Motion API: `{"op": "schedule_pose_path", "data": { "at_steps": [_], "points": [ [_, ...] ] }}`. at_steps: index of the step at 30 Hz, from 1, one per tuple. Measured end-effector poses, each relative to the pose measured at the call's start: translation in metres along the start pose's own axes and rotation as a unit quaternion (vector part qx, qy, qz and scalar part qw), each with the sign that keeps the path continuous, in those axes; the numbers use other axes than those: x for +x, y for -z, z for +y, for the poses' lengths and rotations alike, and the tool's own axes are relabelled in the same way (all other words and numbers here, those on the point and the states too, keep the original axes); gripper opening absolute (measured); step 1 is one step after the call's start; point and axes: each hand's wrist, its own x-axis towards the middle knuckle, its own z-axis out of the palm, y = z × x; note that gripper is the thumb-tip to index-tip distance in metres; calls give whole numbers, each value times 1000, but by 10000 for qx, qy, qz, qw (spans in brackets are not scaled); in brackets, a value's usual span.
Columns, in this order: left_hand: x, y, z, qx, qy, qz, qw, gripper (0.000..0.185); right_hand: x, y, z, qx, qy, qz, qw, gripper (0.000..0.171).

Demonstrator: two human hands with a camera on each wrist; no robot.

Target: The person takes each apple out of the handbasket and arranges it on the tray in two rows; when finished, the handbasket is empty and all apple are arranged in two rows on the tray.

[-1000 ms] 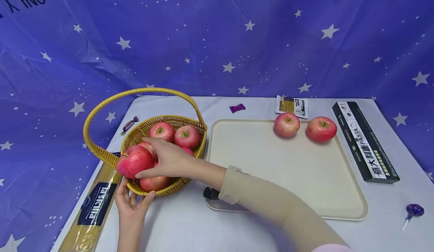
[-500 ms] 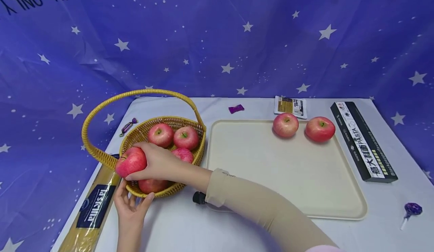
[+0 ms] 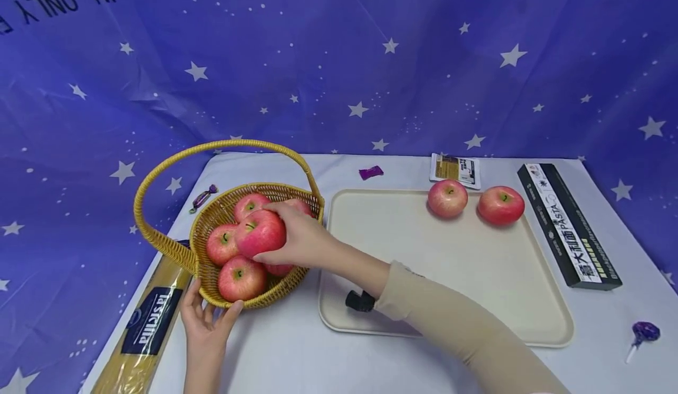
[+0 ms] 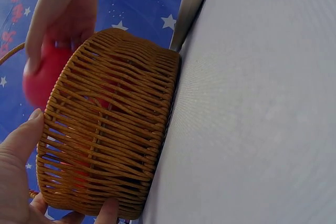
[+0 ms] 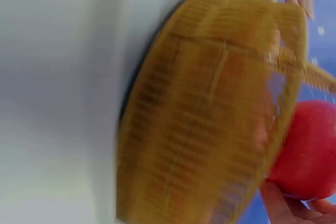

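In the head view my right hand (image 3: pixel 304 239) grips a red apple (image 3: pixel 259 233) above the yellow woven basket (image 3: pixel 288 290). Several other apples lie inside, including one near the front (image 3: pixel 241 279); two are partly covered by the hand and held apple. My left hand (image 3: pixel 206 323) holds the basket's near left rim. The left wrist view has its thumb (image 4: pixel 23 137) at the rim and fingertips against the woven side. In the right wrist view the held apple (image 5: pixel 310 150) is just beyond the rim, and the basket is blurred.
A beige tray (image 3: pixel 424 276) with two apples at its far right is beside the basket. A black pasta box (image 3: pixel 569 223), lollipop (image 3: pixel 646 331), sachet (image 3: pixel 455 170), two wrapped candies and a spaghetti pack (image 3: pixel 150 323) lie around. The basket's tall handle (image 3: pixel 228 143) arches upward.
My right hand has carried the apple from the basket's left rim rightward over its middle, uncovering apples at the left and front. My left hand has stayed on the rim.
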Motion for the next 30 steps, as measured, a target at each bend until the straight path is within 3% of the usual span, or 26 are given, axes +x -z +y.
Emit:
{"op": "schedule_pose_path", "data": {
  "at_steps": [10, 15, 22, 30],
  "points": [
    [-1, -1, -1, -195, -189, -59, 9996, 86, -49, 88, 65, 461, -301, 1012, 9933, 82],
    [-1, 0, -4, -300, -350, -64, 9989, 87, -62, 117, 114, 451, -908, 1111, 9886, 87],
    [-2, 1, -6, -348, -316, -44, 9989, 87, -66, 132, 166, 288, -1696, 1132, 9786, 86],
    [-1, 0, -4, -312, -254, -20, 9992, 86, -63, 134, 184, 96, -1844, 1179, 9757, 88]
  ]
}}
